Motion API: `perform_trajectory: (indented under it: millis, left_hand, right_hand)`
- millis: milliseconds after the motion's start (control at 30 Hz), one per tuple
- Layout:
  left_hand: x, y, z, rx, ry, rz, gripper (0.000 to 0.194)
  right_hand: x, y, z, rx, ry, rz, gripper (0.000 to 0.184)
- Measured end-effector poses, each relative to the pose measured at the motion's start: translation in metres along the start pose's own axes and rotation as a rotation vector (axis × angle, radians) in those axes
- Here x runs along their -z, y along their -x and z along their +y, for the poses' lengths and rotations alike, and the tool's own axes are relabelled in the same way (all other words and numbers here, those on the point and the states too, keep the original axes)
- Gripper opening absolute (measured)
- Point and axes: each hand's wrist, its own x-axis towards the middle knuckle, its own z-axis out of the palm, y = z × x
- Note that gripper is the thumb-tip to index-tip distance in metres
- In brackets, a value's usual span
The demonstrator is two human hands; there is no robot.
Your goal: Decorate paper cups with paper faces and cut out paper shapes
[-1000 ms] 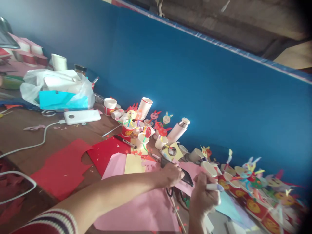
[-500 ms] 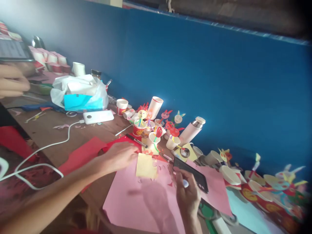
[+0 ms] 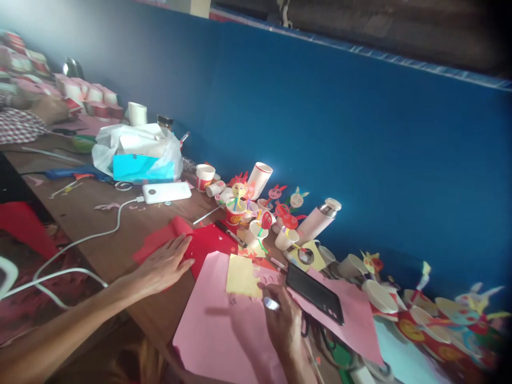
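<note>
My left hand [image 3: 170,264] lies flat on red paper [image 3: 208,245], fingers stretched out. The left end of the red paper is blurred. My right hand [image 3: 284,317] is closed around a marker [image 3: 271,303], whose white end with a bluish tip shows between thumb and fingers. It hovers over a large pink sheet [image 3: 204,341], where it casts a shadow. Just beyond that hand, a yellow paper piece [image 3: 242,276] with a ragged edge lies on the pink sheet. A dark phone [image 3: 315,292] rests right of my right hand.
Paper cups with cut-out faces [image 3: 256,233] stand along the blue wall [image 3: 340,122], near a thermos [image 3: 320,220]. Scissors [image 3: 340,352] lie at lower right. A white power bank [image 3: 167,192] with a cable and a plastic bag [image 3: 138,154] are left. Another person's checked sleeve [image 3: 22,125] is far left.
My left hand has moved left, off the yellow paper's edge and onto the red paper. My right hand has moved left with the marker. The other person's raised phone has left the view.
</note>
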Motion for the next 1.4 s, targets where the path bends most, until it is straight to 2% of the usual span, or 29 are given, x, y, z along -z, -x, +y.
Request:
perform_trajectory:
  millis: [133,233,333,400,467,567,633,700,800,900,1000,1100,1200,1400]
  left_hand:
    - [0.014,-0.009,-0.006,0.025,-0.052,-0.052,0.057]
    - [0.023,-0.008,-0.007,0.02,-0.04,-0.008,0.053]
    - [0.029,-0.011,0.013,-0.077,0.097,0.101,0.046]
    - [0.028,-0.018,0.037,-0.197,0.276,0.087,0.038]
    - [0.022,-0.026,0.062,-0.324,0.521,-0.065,0.031]
    - [0.009,-0.037,0.093,-0.342,0.795,-0.357,0.031]
    - [0.0,-0.044,0.106,-0.34,0.911,-0.502,0.032]
    - [-0.009,-0.049,0.112,-0.319,1.003,-0.592,0.032]
    - [-0.019,-0.056,0.115,-0.273,1.091,-0.647,0.03]
    - [-0.023,-0.059,0.114,-0.328,1.03,-0.587,0.024]
    - [-0.02,-0.057,0.111,-0.409,0.823,-0.463,0.022]
    - [-0.017,-0.053,0.107,-0.341,0.58,-0.368,0.024]
    - [-0.019,-0.051,0.104,-0.278,0.443,-0.323,0.019]
    - [-0.035,-0.052,0.097,-0.322,0.278,-0.276,0.019]
  right_hand:
    - [-0.002,0.001,0.0,-0.039,-0.017,-0.019,0.012]
    - [-0.004,0.001,-0.001,-0.124,-0.051,-0.008,0.013]
    - [-0.007,0.001,-0.002,-0.237,-0.098,-0.028,0.017]
    - [-0.009,-0.001,-0.005,-0.338,-0.14,-0.074,0.021]
    - [-0.011,-0.004,-0.009,-0.473,-0.228,-0.098,0.022]
    - [-0.014,-0.009,-0.015,-0.62,-0.386,-0.102,0.023]
    - [-0.015,-0.011,-0.016,-0.662,-0.443,-0.12,0.027]
    - [-0.015,-0.011,-0.015,-0.684,-0.469,-0.141,0.03]
    - [-0.014,-0.01,-0.014,-0.67,-0.478,-0.145,0.028]
    - [-0.016,-0.01,-0.014,-0.67,-0.435,-0.151,0.026]
    - [-0.018,-0.01,-0.014,-0.666,-0.337,-0.205,0.029]
    - [-0.018,-0.008,-0.011,-0.59,-0.181,-0.223,0.03]
    - [-0.012,-0.006,-0.006,-0.577,-0.163,-0.141,0.026]
    - [0.002,-0.005,-0.002,-0.638,-0.372,0.112,0.034]
